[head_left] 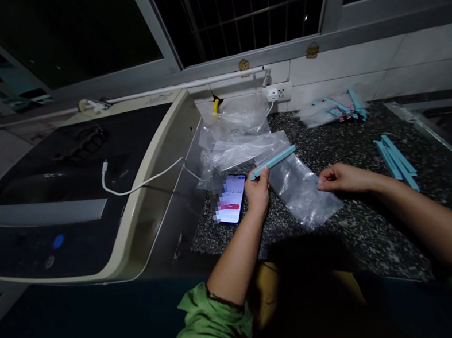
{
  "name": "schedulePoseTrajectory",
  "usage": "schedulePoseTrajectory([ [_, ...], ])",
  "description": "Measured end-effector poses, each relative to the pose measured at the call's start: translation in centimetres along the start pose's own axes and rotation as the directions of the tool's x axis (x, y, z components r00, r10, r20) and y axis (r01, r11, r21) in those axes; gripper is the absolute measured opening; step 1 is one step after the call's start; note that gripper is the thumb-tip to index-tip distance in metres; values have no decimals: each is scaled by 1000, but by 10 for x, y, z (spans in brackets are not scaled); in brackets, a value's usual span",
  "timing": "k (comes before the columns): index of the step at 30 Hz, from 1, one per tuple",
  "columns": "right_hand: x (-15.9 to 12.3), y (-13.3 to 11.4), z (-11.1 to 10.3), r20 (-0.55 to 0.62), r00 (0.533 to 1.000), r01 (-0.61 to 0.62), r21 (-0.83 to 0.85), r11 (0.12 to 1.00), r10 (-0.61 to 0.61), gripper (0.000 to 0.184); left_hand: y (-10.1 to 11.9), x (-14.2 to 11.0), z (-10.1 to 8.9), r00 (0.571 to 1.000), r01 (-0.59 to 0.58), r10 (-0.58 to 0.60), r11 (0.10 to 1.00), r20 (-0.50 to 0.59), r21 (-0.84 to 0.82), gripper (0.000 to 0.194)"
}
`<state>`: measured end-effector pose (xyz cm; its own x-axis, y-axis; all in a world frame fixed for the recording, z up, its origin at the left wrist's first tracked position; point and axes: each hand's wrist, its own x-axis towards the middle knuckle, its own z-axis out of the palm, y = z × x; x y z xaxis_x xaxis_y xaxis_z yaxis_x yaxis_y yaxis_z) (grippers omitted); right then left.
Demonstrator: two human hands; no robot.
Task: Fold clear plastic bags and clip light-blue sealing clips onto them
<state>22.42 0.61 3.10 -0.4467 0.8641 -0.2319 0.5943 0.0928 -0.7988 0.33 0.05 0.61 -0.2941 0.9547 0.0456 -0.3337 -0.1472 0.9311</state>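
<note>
My left hand (258, 191) is closed around one end of a long light-blue bag clip (275, 161), which points up and to the right. Beneath the clip, a clear plastic bag (304, 193) lies on the dark speckled counter. The fingers of my right hand (338, 179) are pinched together at the bag's right edge. Just left of my left hand sits a phone (231, 200) with its screen lit. To the right of my right hand, several more light-blue clips (396, 162) rest in a loose pile.
More clear bags (243, 142) are heaped behind my left hand. A bag of blue and pink clips (335, 109) lies by the tiled wall. At left stands a washing machine (151, 170) with a white cable (141, 184) across it. A socket (279, 92) is at the back.
</note>
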Motion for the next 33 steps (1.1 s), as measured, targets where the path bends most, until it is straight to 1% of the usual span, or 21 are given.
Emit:
schedulePoseTrajectory([
  [4,-1,-1,-2,23,1000,-6,7,1000,5,49,-2,1,-1,1000,-21,21,1000,5,8,38],
  [11,-1,1,-2,77,996,-34,-18,999,36,46,-2,2,-2,998,-51,51,999,-26,4,40],
  [13,-1,2,-1,103,994,-37,-27,999,40,45,-1,2,-3,999,-41,41,999,-23,-6,39],
  [16,-1,3,-1,130,991,-35,-38,999,39,43,-2,3,-3,1000,7,-7,999,2,-39,39],
  [18,-1,2,-1,92,996,-9,-31,999,12,43,-4,3,-4,999,34,-32,997,33,-74,38],
  [19,-1,2,0,34,999,12,-27,1000,-11,43,-5,3,-4,998,42,-38,995,50,-91,37],
  [20,0,1,1,-51,998,36,-27,999,-38,43,-6,3,-4,997,50,-43,993,66,-105,37],
  [21,0,0,2,-159,985,63,-32,997,-68,43,-6,3,-4,995,59,-50,992,82,-116,37],
  [22,0,-1,3,-273,957,91,-44,995,-100,42,-7,3,-4,993,71,-59,990,99,-119,38],
  [24,0,-3,6,-474,860,157,-108,982,-189,39,-7,2,-3,986,104,-88,989,142,-108,39],
  [25,-1,-4,8,-536,807,189,-166,968,-250,36,-7,2,-3,981,121,-104,988,163,-98,39],
  [26,-2,-5,9,-570,758,219,-237,947,-318,34,-7,1,-3,976,137,-120,987,182,-83,40],
  [28,-4,-7,9,-572,679,274,-384,882,-460,29,-7,-1,-2,967,162,-149,986,205,-44,41],
  [29,-5,-8,9,-552,651,297,-446,844,-521,27,-6,-1,-2,963,169,-160,985,215,-24,42],
  [31,-6,-9,10,-498,622,325,-538,778,-605,24,-6,-2,-2,956,175,-170,985,238,3,41],
  [33,-7,-9,10,-449,624,309,-609,730,-639,22,-7,-3,-2,949,178,-175,984,262,15,39],
])
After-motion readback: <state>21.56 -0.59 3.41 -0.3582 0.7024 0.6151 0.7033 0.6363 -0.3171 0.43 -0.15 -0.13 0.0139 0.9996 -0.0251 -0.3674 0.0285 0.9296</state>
